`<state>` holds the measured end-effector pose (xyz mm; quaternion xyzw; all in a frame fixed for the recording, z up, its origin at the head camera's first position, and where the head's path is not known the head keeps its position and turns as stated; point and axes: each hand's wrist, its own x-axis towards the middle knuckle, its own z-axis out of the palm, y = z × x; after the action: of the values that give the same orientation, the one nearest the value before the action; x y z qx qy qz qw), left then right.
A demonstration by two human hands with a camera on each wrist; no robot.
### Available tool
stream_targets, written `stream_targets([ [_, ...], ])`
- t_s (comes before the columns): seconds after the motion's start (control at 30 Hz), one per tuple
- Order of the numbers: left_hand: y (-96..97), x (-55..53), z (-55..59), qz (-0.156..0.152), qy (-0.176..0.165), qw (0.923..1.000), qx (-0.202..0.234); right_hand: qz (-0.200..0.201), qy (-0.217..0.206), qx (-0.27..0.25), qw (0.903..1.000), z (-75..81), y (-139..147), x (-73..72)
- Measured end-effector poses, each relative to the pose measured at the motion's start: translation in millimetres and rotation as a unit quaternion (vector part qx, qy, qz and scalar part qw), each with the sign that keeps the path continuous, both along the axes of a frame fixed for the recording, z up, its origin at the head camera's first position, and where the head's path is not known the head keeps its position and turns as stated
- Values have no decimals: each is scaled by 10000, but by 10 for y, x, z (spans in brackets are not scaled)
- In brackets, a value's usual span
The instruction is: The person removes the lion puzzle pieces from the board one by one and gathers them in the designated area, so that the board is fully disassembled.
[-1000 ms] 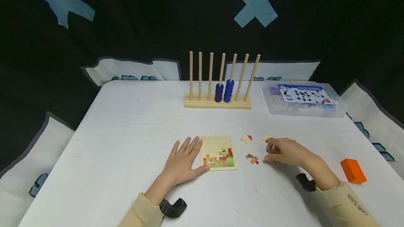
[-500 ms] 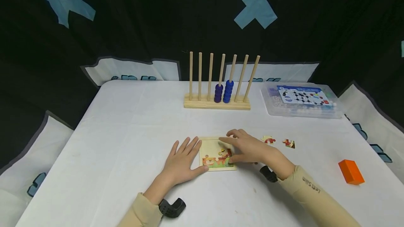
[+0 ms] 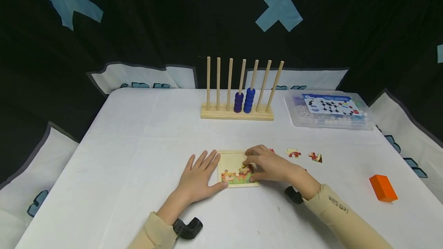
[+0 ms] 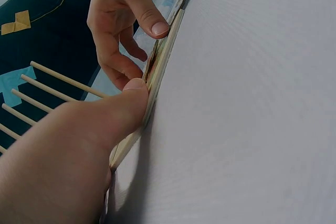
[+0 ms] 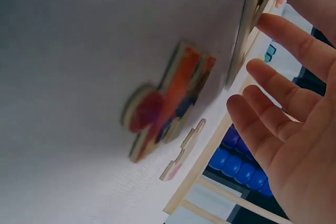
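A small square jigsaw tray [image 3: 229, 158] lies on the table, its lower part filled with colourful animal picture pieces. My left hand [image 3: 198, 181] rests spread on the table at the tray's left side, thumb on its lower left corner. Over the tray's right side, my right hand [image 3: 275, 165] has its thumb and fingers bent around a jigsaw piece [image 3: 246, 169], partly covered by the fingers. The left wrist view shows the right thumb low at the tray edge and the fingertips across from it. A loose jigsaw piece [image 5: 176, 100] appears below the right hand in the right wrist view.
More loose pieces [image 3: 293, 153] lie right of the tray, one mostly hidden behind the right hand. A wooden peg counting stand [image 3: 237, 114] with blue and purple beads stands behind. A clear plastic case [image 3: 328, 110] is at back right, an orange block [image 3: 383, 188] at right.
My right hand has moved left from the loose pieces to the tray, leaving a piece uncovered at far right. Its fingers have since come lower onto the tray. My left hand stays put.
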<state>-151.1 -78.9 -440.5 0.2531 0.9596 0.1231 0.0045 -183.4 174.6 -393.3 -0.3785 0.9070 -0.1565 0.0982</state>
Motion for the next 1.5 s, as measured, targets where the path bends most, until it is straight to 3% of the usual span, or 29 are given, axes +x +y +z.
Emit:
stream_targets([
  [0.4, -6, -6, -14, 22, 41, 10000, 33, 181, 166, -256, 9994, -38, 5, 6],
  [0.77, -1, -8, -12, 45, 55, 10000, 34, -333, -183, -172, 9991, -29, 2, 9],
  [1.0, -4, 2, -2, 10, 93, 10000, -14, -430, -339, -156, 9984, -33, 20, -9],
  [1.5, -5, 4, -1, -26, 92, 9999, -47, -506, -167, -745, 9958, -40, 168, 10],
])
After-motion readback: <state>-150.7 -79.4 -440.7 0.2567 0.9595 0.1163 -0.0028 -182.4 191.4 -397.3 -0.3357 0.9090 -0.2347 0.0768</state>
